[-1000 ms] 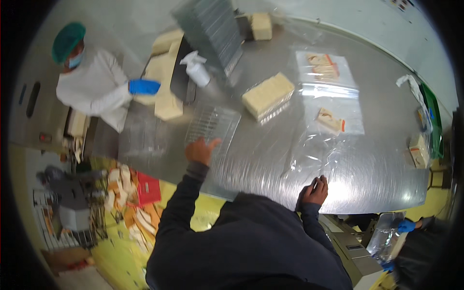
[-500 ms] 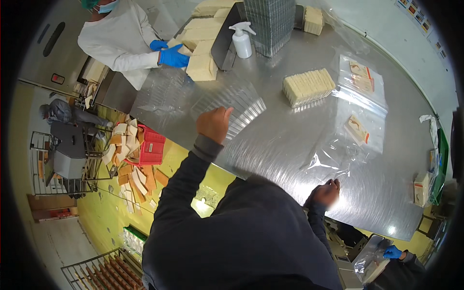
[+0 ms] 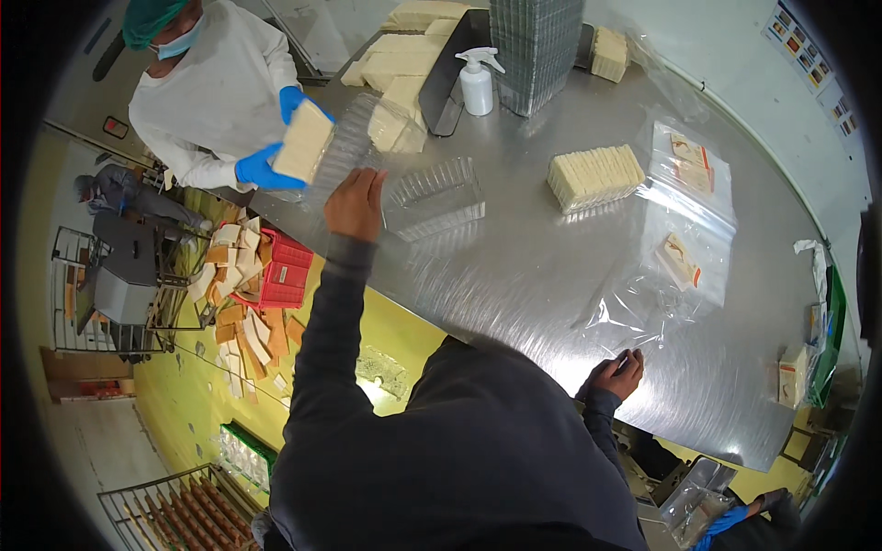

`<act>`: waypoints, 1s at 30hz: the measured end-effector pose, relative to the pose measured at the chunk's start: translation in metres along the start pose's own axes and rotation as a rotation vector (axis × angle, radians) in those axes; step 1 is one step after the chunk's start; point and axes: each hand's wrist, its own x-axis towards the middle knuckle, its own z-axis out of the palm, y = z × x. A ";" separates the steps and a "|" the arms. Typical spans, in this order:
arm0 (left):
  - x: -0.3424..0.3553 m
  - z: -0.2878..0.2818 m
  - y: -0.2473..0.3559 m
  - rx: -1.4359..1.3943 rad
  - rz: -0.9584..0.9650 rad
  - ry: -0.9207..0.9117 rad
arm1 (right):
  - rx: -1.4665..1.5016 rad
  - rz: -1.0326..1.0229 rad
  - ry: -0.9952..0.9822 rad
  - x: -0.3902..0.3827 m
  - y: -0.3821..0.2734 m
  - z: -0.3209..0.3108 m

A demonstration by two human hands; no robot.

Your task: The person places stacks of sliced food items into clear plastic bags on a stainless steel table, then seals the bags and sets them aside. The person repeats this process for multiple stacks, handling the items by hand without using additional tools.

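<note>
My left hand (image 3: 354, 207) is closed on the near edge of a clear plastic tray (image 3: 354, 124), which is tilted up and slightly blurred. Just beyond it, a co-worker's blue-gloved hands hold a stack of pale, crustless bread slices (image 3: 305, 142). Another clear tray (image 3: 436, 204) lies on the steel table, to the right of my left hand. At the table's near edge rests my right hand (image 3: 620, 375), its fingers curled beside the end of a clear plastic bag (image 3: 625, 312). Whether those fingers hold anything is hidden.
A bread-filled tray (image 3: 597, 177) sits mid-table, left of labelled clear bags (image 3: 687, 202). Behind stand a white spray bottle (image 3: 478, 84), a tall stack of trays (image 3: 535, 55) and bread blocks (image 3: 400, 62). A red crate (image 3: 287, 271) of crusts is on the floor.
My left hand has moved left and away from me, now with a tray in it. The co-worker has lifted a bread stack off the table toward that tray. My right hand stays near its place.
</note>
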 end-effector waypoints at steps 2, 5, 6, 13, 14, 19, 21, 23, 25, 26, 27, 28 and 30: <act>-0.001 0.013 -0.020 0.059 0.038 0.036 | -0.003 -0.010 0.002 0.001 -0.001 0.000; 0.007 0.040 -0.040 0.186 0.085 0.046 | 0.005 -0.006 0.018 0.002 -0.006 -0.001; 0.009 0.047 -0.047 0.242 0.095 0.039 | 0.000 -0.010 0.013 0.001 -0.007 -0.002; -0.038 0.103 -0.063 0.247 0.032 -0.251 | 0.002 -0.013 0.022 -0.001 -0.001 0.001; -0.051 0.102 -0.060 0.235 -0.014 -0.277 | 0.000 -0.013 0.020 0.000 -0.002 0.001; -0.058 0.091 -0.042 0.256 -0.249 -0.445 | 0.026 0.010 0.029 0.001 -0.011 -0.002; -0.055 0.089 -0.043 0.251 -0.342 -0.519 | 0.024 0.014 0.028 0.000 -0.012 -0.003; -0.059 0.088 -0.033 0.286 -0.211 -0.186 | 0.011 0.010 0.039 -0.001 -0.008 0.000; -0.066 0.083 -0.013 0.190 -0.095 -0.032 | -0.017 0.003 0.055 0.000 -0.001 0.004; -0.071 0.080 0.001 0.076 -0.050 -0.048 | -0.035 -0.002 0.058 -0.001 0.001 0.005; -0.076 0.077 0.017 -0.038 -0.006 -0.064 | -0.032 -0.004 0.057 -0.001 0.001 0.004; -0.079 0.074 0.034 -0.084 0.046 -0.127 | -0.027 -0.004 0.063 -0.001 0.001 0.004; -0.086 0.070 0.063 -0.133 0.101 -0.230 | -0.020 0.001 0.062 -0.001 0.004 0.005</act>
